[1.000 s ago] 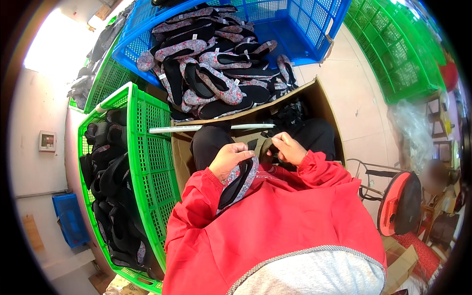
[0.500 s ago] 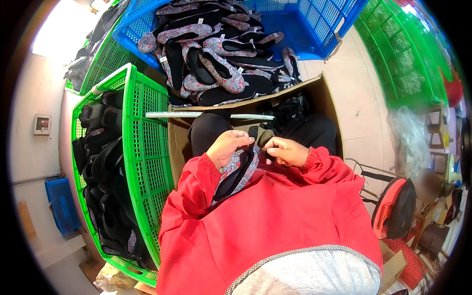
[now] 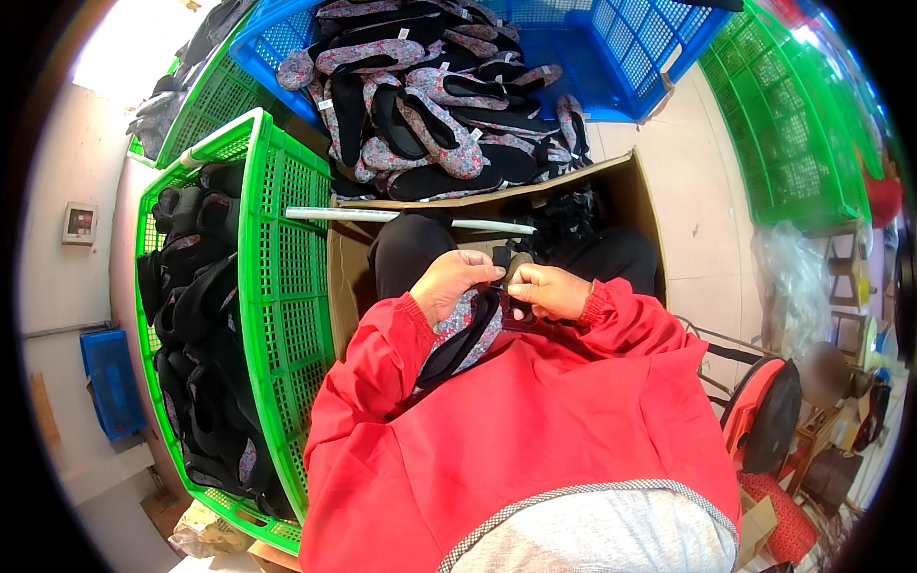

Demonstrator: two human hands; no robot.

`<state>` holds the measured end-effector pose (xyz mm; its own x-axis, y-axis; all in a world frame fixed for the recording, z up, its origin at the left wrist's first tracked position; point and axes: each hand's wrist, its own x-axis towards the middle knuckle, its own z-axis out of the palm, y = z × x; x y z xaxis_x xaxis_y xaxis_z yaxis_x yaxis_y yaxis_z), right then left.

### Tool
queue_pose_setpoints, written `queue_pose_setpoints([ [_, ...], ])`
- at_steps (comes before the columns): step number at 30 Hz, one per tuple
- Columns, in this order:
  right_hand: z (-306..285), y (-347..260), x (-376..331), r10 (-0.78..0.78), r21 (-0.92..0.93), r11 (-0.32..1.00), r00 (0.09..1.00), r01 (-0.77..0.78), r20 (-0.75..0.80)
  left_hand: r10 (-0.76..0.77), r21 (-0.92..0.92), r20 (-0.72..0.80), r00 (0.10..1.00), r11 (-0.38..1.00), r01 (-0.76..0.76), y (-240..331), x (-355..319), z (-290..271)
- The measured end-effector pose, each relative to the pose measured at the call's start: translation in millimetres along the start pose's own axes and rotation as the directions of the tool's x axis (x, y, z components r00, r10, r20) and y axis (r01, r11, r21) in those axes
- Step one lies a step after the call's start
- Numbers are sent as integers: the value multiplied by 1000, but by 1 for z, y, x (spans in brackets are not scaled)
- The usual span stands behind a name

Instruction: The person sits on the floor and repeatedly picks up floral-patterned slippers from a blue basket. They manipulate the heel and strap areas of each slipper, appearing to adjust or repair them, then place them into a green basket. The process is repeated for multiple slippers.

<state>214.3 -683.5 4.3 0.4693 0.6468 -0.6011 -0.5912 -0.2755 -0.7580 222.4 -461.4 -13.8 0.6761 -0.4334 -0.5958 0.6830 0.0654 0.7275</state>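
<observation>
A blue plastic crate [image 3: 611,57] stands ahead, its left part heaped with floral slip-on shoes [image 3: 444,158] with black linings, some bearing small white tags. At the left, a bright green plastic crate [image 3: 296,277] holds a stack of mostly black shoes [image 3: 205,320]; behind it, another green crate [image 3: 215,124] carries dark grey pieces. More green crates [image 3: 793,134] stand at the far right. Between them, an open cardboard box [image 3: 638,191] surrounds the person's knees, with a black tangle [image 3: 568,218] inside at its right and a white rod [image 3: 334,215] lying across it.

The left hand [image 3: 455,285] pinches the upper end of a floral shoe [image 3: 484,336], which hangs slanting over the lap against the red jacket [image 3: 535,411]. The right hand [image 3: 554,292] is just beside, thumb and forefinger pressed together at that same end; exactly what lies between them I cannot tell. A short black strip [image 3: 501,256] sticks up near the fingertips.
</observation>
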Motion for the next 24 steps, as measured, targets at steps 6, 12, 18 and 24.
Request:
queue_pose_setpoints([
  [6, -3, 4, 7, 15, 34, 999, 999, -17, 48, 0, 26, -2, 1000, 1000, 0, -3, 4, 1],
  [12, -6, 11, 12, 14, 123, 992, 995, -25, 95, -14, 37, -29, 999, 999, 15, -5, 6, 2],
  [18, -6, 17, 15, -5, 186, 982, 994, -15, 108, -36, 39, -35, 999, 999, 37, -5, 8, 2],
  [24, -1, 23, 15, -26, 229, 973, 997, 8, 78, -50, 33, -41, 998, 998, 52, -5, 9, 3],
])
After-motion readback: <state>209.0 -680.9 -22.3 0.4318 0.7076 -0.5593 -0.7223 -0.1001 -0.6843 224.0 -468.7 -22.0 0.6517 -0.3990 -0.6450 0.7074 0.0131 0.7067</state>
